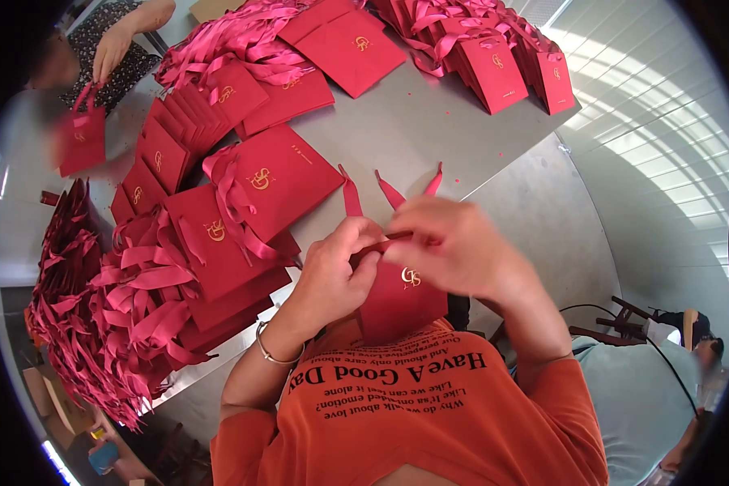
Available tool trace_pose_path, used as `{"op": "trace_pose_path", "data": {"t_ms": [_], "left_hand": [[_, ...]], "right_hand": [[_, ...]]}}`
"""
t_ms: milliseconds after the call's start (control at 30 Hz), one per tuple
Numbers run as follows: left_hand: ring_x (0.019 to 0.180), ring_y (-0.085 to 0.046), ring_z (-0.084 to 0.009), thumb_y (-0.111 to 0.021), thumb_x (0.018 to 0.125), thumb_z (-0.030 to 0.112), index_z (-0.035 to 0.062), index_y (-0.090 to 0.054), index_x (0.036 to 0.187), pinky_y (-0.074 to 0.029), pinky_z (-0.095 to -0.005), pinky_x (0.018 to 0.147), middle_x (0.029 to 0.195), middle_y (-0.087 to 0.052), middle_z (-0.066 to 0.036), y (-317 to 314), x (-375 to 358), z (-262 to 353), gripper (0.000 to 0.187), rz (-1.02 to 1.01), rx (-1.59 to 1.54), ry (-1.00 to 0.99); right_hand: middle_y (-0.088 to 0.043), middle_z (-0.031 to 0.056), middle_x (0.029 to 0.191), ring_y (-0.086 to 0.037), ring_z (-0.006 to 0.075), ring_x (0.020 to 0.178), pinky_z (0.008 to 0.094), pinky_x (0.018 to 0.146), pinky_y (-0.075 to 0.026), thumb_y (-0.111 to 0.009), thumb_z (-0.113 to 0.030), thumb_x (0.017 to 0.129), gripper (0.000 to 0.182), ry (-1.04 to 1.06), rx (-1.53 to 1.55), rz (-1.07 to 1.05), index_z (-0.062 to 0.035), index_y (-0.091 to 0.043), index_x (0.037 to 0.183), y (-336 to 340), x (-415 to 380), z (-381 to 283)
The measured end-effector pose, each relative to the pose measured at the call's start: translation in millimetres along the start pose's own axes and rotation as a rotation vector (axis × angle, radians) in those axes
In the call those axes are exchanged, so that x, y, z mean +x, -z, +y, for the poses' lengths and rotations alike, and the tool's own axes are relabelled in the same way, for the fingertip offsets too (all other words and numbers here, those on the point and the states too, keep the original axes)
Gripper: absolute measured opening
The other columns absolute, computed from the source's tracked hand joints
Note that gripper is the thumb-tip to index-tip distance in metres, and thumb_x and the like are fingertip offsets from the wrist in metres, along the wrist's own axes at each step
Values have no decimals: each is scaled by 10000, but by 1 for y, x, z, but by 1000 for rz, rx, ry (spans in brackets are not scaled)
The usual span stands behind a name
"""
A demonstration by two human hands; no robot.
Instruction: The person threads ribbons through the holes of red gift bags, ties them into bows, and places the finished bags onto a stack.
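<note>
A red paper gift bag (405, 304) with a gold logo is held close to the orange shirt, its mouth towards the table. My left hand (340, 263) is closed on the bag's upper edge, thumb on the near face. My right hand (466, 251), blurred by motion, is curled at the same edge, its fingers closed at the ribbon (390, 190); the exact grip is partly hidden. Several dark-tipped ribbon ends stick up beyond the hands, one of them a ribbon end (351, 194) above my left hand.
Red gift bags (275, 178) with ribbons lie stacked along the left of the metal table (429, 121). More upright bags (494, 77) stand at the far edge. Across the table another person's hand (112, 50) holds a bag (83, 139). A person in pale clothing (632, 397) is at right.
</note>
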State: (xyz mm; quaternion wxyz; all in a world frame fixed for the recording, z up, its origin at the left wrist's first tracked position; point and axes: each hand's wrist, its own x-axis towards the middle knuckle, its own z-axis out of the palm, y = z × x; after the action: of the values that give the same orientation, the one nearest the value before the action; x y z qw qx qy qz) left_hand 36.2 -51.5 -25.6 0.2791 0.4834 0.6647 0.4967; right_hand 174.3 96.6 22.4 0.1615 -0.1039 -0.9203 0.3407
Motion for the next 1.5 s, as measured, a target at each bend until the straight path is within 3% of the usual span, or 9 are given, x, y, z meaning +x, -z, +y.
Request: {"op": "trace_pose_path", "data": {"t_ms": [100, 167, 200, 367, 467, 767, 1100, 1367, 1500], "left_hand": [[969, -734, -252, -658, 837, -23, 9, -556, 1105, -551, -313, 809, 1019, -737, -153, -6, -3, -7, 289, 37, 21, -61], [958, -735, -252, -658, 833, -23, 8, -558, 1110, -552, -316, 805, 1014, -736, -147, -8, -2, -6, 295, 32, 56, -113], [948, -730, -252, -659, 826, -27, 5, -569, 1098, -550, -317, 812, 1003, -729, -145, -9, -3, -6, 289, 37, 72, -113], [879, -684, -302, -720, 766, -21, 30, -616, 1044, -541, -376, 772, 968, -684, -140, -11, -3, -6, 301, 95, 197, -276], [879, -678, -307, -746, 746, -15, 26, -635, 1034, -545, -370, 763, 999, -676, -146, -12, -1, -6, 311, 111, 214, -364], [839, -659, -265, -737, 722, -58, 27, -669, 940, -538, -341, 681, 992, -624, -128, -14, -1, -8, 244, 159, 232, -422], [852, -626, -271, -693, 688, -117, 15, -615, 924, -509, -324, 755, 986, -612, -140, -13, -6, -3, 282, 101, 280, -406], [849, -618, -246, -706, 660, -107, 30, -534, 894, -503, -317, 781, 962, -610, -131, -15, -6, -11, 322, 136, 249, -339], [840, -610, -233, -735, 665, -103, 37, -517, 909, -503, -313, 785, 953, -605, -120, -14, -8, 0, 355, 103, 194, -299]], "right_hand": [[-700, 71, 827, -669, 144, 759, 284, 670, -531, -690, -95, 881, 169, -151, 251, -44, 7, -695, 1016, 23, 20, 25], [-730, 62, 905, -665, 115, 837, 271, 745, -528, -667, -77, 876, 164, -411, 437, -385, 11, -688, 1012, 29, 38, 31], [-730, 62, 905, -665, 115, 837, 271, 745, -528, -667, -77, 876, 164, -418, 436, -363, 11, -688, 1012, 26, 42, 35], [-744, 80, 967, -667, 141, 815, 275, 741, -522, -653, -48, 839, 290, -250, 379, -795, 10, -659, 1123, 1, 66, 52], [-747, 84, 1007, -658, 130, 796, 261, 679, -497, -667, -47, 817, 359, -311, 386, -973, -6, -641, 1173, 1, 79, 55], [-661, 6, 826, -509, 79, 633, 251, 544, -372, -668, -36, 799, 392, -227, 599, -1081, -5, -625, 1187, -15, 83, 63], [-662, 47, 823, -573, 115, 679, 248, 573, -422, -713, -69, 706, 469, -476, 856, -1018, 51, -610, 1147, -25, 72, 65], [-639, 92, 826, -640, 182, 712, 297, 572, -525, -728, -4, 660, 341, -309, 643, -566, 23, -603, 977, -22, 56, 52], [-628, 83, 800, -636, 188, 713, 321, 587, -523, -706, -11, 696, 288, -455, 704, -438, -1, -606, 966, -26, 56, 66]]}}
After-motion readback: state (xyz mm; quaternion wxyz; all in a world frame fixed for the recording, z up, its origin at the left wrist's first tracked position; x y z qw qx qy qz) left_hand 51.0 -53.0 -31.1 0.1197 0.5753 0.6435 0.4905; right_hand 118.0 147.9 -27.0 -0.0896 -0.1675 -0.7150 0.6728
